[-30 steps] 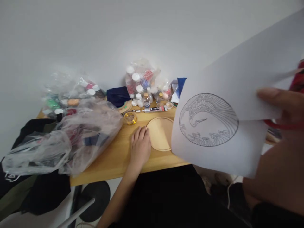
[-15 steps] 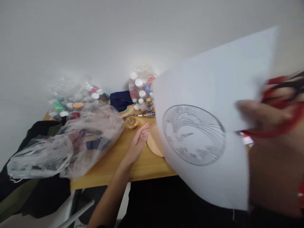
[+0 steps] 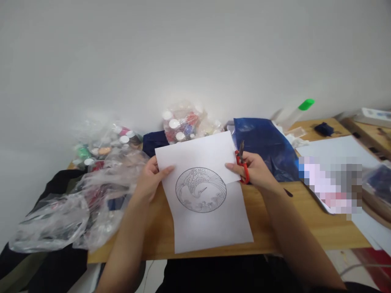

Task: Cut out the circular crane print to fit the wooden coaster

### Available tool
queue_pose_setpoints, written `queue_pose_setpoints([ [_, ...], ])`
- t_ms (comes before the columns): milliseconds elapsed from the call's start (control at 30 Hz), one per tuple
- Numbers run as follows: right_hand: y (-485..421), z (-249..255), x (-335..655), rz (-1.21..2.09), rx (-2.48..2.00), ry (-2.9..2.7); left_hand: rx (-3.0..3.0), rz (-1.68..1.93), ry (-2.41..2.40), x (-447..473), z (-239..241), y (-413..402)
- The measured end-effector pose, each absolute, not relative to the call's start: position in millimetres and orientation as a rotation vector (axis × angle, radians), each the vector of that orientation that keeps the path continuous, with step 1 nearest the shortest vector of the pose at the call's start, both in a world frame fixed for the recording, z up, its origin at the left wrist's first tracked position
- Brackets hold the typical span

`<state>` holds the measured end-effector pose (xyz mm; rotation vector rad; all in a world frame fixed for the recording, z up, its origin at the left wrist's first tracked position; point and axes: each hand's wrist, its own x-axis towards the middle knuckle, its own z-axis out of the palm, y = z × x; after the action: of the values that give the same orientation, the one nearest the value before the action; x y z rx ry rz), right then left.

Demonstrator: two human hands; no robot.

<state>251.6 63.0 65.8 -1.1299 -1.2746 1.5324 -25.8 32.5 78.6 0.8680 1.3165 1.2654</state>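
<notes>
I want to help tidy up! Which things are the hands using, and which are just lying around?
In use:
left hand holding the paper with the bird drawing
right hand holding the paper and the red scissors

Lying about:
clear plastic bags
bag of little bottles
blue bag
green-capped tube

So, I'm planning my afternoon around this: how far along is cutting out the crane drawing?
Barely started. Done: the sheet of paper is picked up, and the red scissors are in the right hand. In hand: the left hand pinches the sheet's left edge, the right its other edge. Left: the printed circle looks uncut, so seemingly all the cutting.
</notes>
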Motion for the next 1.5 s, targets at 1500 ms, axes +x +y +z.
queue_pose_setpoints([
  [1500, 45, 75, 280, 1.698, -1.132, -1.765, 0.851, 1.237, 1.526, -29, 38, 27],
])
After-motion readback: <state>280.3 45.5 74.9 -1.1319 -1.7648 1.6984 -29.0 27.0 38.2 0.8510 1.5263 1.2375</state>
